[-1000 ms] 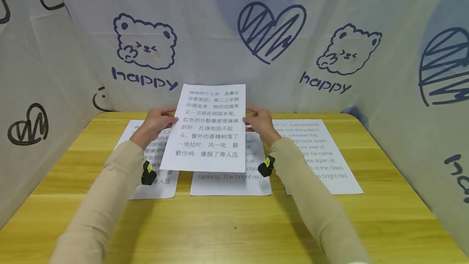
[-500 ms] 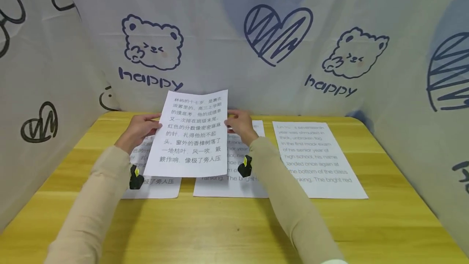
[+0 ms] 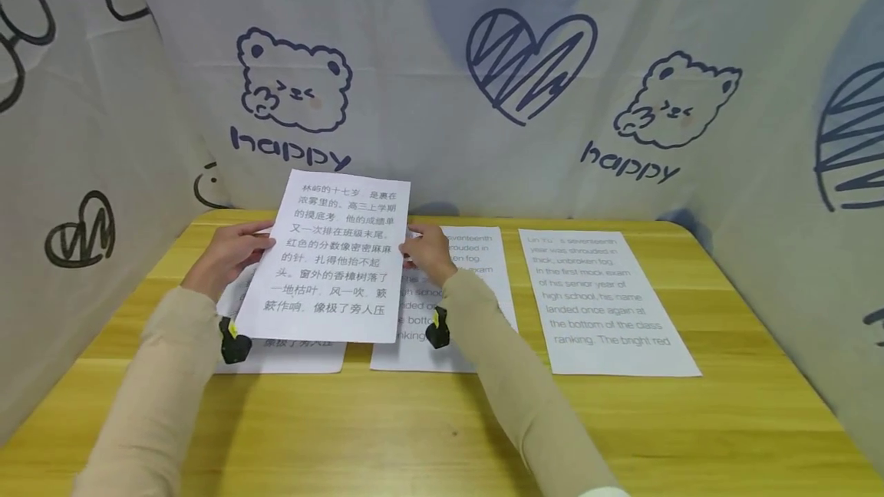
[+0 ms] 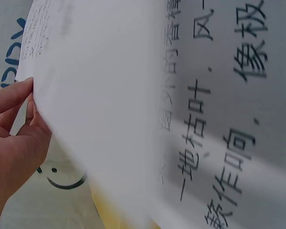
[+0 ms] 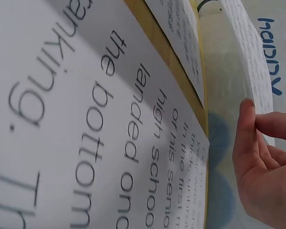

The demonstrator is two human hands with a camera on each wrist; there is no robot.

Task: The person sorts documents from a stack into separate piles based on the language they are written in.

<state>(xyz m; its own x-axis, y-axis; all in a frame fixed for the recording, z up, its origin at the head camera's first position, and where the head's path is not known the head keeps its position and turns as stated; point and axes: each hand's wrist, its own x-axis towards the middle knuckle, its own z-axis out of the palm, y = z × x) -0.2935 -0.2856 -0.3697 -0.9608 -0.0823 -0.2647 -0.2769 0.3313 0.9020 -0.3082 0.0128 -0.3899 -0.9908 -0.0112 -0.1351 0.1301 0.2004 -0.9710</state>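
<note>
A sheet of paper (image 3: 331, 259) printed with Chinese text is held up and tilted over the table, facing the head camera. My left hand (image 3: 228, 251) pinches its left edge between thumb and fingers, as the left wrist view also shows on the paper (image 4: 100, 95). On the opposite edge my right hand (image 3: 430, 253) grips it the same way; in the right wrist view the thumb and fingers of that hand (image 5: 262, 162) meet at the edge. Under the raised sheet lies another Chinese-printed sheet (image 3: 290, 359), mostly hidden.
A sheet with English text (image 3: 476, 251) lies mid-table, partly covered by the raised paper and my right arm. To its right lies a second English sheet (image 3: 608, 305). The wooden table (image 3: 345, 436) ends at a hanging cloth (image 3: 414, 83) with bear and heart drawings.
Both hands have carried the raised sheet leftward, from over the gap between the left and middle sheets to mostly above the left one. More of the middle and right English sheets now shows.
</note>
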